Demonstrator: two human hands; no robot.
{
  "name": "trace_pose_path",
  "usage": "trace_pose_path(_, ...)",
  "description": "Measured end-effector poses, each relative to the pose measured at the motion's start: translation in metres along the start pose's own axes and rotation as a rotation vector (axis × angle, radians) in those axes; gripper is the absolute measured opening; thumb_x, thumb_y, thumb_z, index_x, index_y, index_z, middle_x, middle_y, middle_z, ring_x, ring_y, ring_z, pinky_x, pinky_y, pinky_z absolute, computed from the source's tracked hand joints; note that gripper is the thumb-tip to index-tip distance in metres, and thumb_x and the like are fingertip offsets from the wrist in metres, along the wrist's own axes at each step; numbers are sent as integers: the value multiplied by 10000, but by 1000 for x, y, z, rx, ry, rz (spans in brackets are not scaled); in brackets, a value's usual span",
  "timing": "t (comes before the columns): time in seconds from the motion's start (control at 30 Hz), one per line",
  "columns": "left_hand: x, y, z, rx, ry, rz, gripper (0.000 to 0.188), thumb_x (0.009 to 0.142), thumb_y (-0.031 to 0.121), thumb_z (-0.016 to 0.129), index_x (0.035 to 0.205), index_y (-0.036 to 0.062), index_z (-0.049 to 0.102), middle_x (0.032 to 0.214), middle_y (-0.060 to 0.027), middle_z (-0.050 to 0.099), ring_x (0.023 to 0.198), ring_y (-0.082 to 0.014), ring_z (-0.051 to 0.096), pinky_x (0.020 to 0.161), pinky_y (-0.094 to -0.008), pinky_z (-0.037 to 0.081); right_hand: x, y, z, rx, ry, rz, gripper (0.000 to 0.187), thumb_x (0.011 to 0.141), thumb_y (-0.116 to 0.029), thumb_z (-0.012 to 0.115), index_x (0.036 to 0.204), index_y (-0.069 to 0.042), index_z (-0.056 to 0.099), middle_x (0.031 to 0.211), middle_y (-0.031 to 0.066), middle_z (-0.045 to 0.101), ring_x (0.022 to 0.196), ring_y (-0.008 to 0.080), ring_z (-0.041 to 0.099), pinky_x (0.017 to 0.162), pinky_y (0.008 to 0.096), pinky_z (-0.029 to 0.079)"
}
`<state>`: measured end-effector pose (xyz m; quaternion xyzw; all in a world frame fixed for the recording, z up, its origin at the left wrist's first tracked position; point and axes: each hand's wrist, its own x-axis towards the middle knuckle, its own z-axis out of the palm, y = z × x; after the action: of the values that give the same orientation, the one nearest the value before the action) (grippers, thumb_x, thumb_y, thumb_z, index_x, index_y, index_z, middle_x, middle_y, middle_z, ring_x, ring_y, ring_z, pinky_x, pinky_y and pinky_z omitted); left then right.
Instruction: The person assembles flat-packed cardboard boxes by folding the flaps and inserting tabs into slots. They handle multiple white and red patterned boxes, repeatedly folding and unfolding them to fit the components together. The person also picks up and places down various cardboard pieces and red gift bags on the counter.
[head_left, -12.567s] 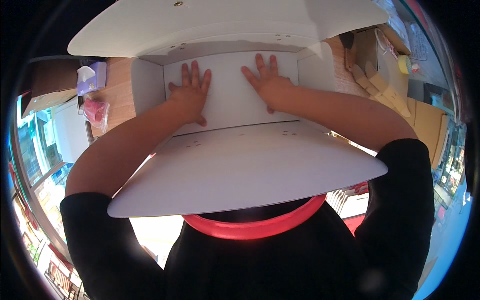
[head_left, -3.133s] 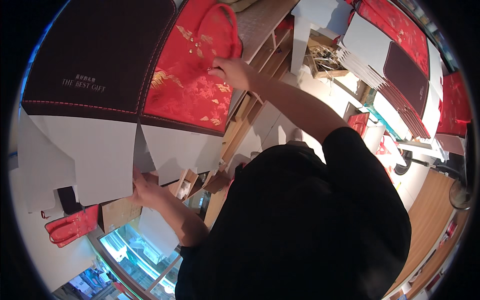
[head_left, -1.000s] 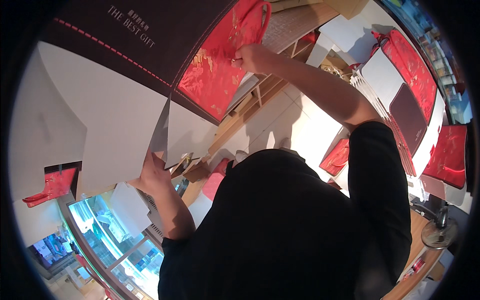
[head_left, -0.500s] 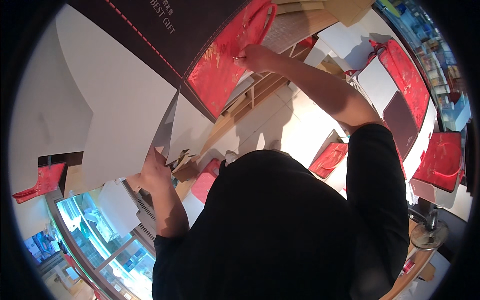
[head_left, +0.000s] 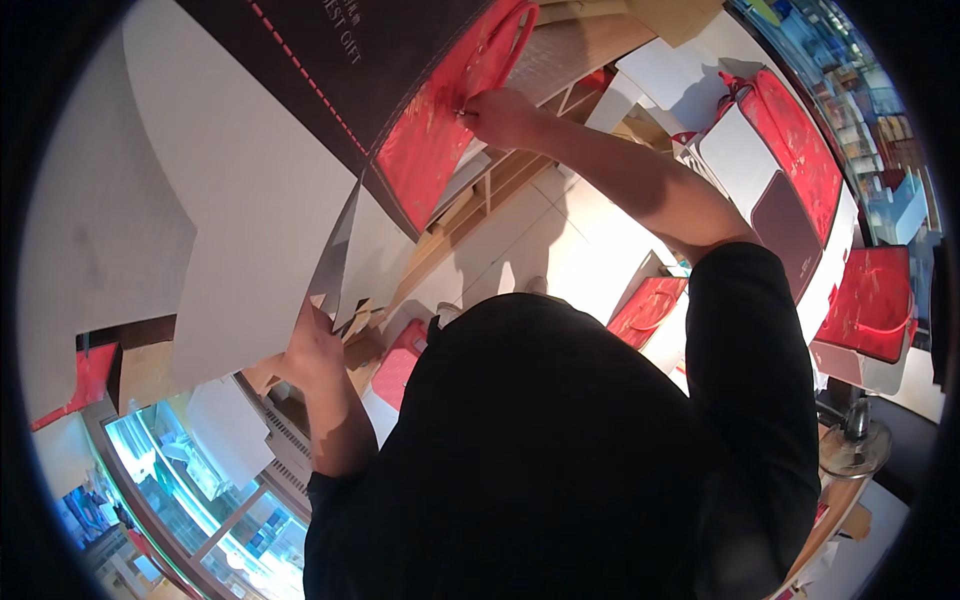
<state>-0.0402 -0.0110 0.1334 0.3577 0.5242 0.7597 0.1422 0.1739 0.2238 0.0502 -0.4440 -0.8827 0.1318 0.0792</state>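
Observation:
A large unfolded cardboard gift bag or box fills the upper left: a dark brown panel [head_left: 300,75] with a red dashed line, a red side [head_left: 415,165] with gold pattern and a red handle, and broad white flaps [head_left: 245,215]. My left hand [head_left: 315,350] grips the lower edge of a white flap beside a narrow folded gap; some fingers are hidden behind the card. My right hand [head_left: 500,118] is closed in a pinch at the red side, below its handle. Whether it holds the card itself or something small there is unclear.
Red bags with dark and white panels [head_left: 795,150] lie at the right, with another red bag [head_left: 865,305] below them. One more red bag [head_left: 648,312] rests on the floor. A wooden shelf unit [head_left: 490,190] stands beyond. Lit glass display cases [head_left: 190,480] are at the lower left.
The view has shifted slightly, so most surroundings sit a little further left. Both hands keep their places on the card, and its folds look nearly the same.

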Motion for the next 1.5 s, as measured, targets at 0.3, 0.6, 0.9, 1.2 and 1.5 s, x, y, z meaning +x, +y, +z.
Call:
trace_pose_path(0.3, 2, -8, -13, 88, -162, 132, 108, 778, -72, 563, 871, -23, 539, 667, -48, 516, 493, -124, 472, 381, -221, 344, -25, 3, 29, 1521, -70, 417, 329, 923, -352, 438, 790, -71, 544, 635, -3, 483, 499, 80, 429, 437, 217, 333)
trace_pose_path(0.6, 16, -20, -26, -52, -169, 40, 256, 774, -109, 557, 1018, -42, 528, 954, -131, 551, 818, -212, 550, 688, -309, 456, -8, -13, 39, 2051, -113, 628, 296, 923, -348, 426, 774, -102, 495, 605, -17, 440, 467, 80, 359, 396, 220, 256)
trace_pose_path(0.9, 20, -32, -40, -157, -161, -24, 307, 756, -114, 566, 1051, -36, 534, 1058, -145, 553, 951, -250, 553, 828, -368, 469, -1, -31, 47, 2280, 142, 793, 276, 902, -309, 453, 689, -133, 450, 539, -19, 400, 421, 93, 326, 380, 234, 253)
trace_pose_path(1.2, 22, -41, -50, -148, -253, 26, 333, 777, -96, 559, 1093, -2, 519, 1076, -118, 546, 974, -235, 542, 874, -366, 446, -5, -34, 37, 2340, 202, 866, 269, 891, -288, 444, 667, -144, 414, 524, -35, 373, 406, 84, 297, 390, 230, 244)
trace_pose_path(1.5, 33, -43, -54, -186, -247, -81, 349, 774, -80, 565, 1112, -9, 508, 1097, -127, 540, 1005, -239, 537, 890, -370, 443, -4, -27, 39, 2529, 26, 799, 288, 911, -300, 438, 666, -150, 419, 523, -51, 366, 400, 85, 281, 389, 218, 245)
